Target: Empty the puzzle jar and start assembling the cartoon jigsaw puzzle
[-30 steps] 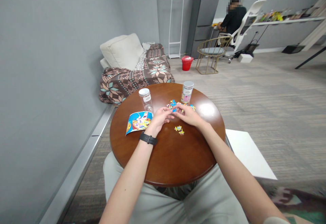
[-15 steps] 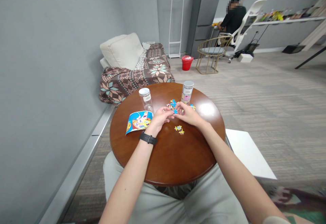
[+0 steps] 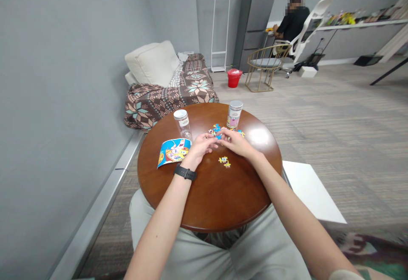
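Left hand: the bare left hand is partly curled, fingertips close to the right hand's.
Right hand: the bare right hand arches, with thumb and fingers bent inward.
Blue piece: a small blue jigsaw piece shows at the meeting fingertips; which hand grips it, I cannot tell.
Clear jar: a see-through cylinder with silvery lid and pale label stands beyond the left hand; its contents are unclear.
Printed jar: a silver-lidded cylinder with pink-and-yellow print stands just beyond the right hand, the print covering what is inside.
Hidden: a multicoloured heap of jigsaw pieces lies behind the fingers, partly covered.
Nearer pieces: a small yellow jigsaw cluster lies nearer the body than the hands.
Picture sheet: a curled blue cartoon print lies left of the left hand.
Surface: round, glossy brown wooden table under both hands.
Room: well beyond the hands are a patterned sofa, a red bin and a seated person in black.
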A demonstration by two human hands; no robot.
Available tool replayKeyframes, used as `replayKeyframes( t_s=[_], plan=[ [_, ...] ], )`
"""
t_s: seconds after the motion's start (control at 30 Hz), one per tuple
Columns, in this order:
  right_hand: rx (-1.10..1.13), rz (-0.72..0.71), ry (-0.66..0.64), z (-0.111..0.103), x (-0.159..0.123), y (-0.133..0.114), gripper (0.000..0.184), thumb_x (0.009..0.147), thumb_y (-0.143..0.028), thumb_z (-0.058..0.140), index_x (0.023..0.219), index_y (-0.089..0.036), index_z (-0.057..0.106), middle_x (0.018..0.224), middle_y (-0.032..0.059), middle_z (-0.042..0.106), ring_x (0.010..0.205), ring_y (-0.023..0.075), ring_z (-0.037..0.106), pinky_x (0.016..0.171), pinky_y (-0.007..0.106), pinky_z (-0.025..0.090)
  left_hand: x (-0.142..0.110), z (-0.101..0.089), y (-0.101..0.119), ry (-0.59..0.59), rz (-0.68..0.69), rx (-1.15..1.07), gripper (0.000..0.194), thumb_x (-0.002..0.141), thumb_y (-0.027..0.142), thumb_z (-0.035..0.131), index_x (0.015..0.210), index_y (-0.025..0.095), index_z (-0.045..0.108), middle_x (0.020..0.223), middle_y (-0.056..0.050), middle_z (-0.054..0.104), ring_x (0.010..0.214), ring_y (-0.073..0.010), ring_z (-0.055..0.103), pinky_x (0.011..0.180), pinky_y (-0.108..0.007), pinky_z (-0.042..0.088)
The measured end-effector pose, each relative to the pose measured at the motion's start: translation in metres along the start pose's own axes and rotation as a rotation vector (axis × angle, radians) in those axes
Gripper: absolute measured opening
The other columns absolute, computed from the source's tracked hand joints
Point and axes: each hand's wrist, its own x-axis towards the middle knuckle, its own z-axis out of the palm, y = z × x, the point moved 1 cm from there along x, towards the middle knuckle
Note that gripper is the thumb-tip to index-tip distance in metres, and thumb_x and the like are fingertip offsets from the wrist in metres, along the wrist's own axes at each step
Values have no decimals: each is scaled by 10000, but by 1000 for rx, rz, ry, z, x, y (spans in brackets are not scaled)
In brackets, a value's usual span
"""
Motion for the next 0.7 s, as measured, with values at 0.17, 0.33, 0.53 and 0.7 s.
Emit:
replayKeyframes(
  t_s=[0.17,0.33,0.53,0.7],
  plan=[
    [24,11,18,0,0,-1,252,861,-413,598,992,-199,579,696,-21,551,623,134,521,601,255,425,-1,0,0,-4,0,8,230,723,133,747,803,159,532,619,1,644,507,-75,602,438,-148,323],
    [45,33,37,2,-1,-1,281,820,-412,635,971,-207,517,686,-34,551,587,127,511,566,255,420,-5,2,2,4,11,5,197,743,114,720,807,155,539,585,14,618,507,-70,590,436,-148,333],
    [37,42,44,2,-2,-2,275,805,-409,634,918,-218,472,697,-40,525,593,124,504,567,256,421,-6,2,3,1,14,-4,242,714,147,766,795,159,538,592,20,608,507,-63,583,437,-141,330],
    [15,49,34,0,-2,-4,264,810,-406,626,911,-222,466,703,-39,521,600,129,503,573,263,423,-5,2,2,-2,10,5,232,723,156,761,800,156,541,603,12,616,502,-67,589,430,-144,322]
  ],
)
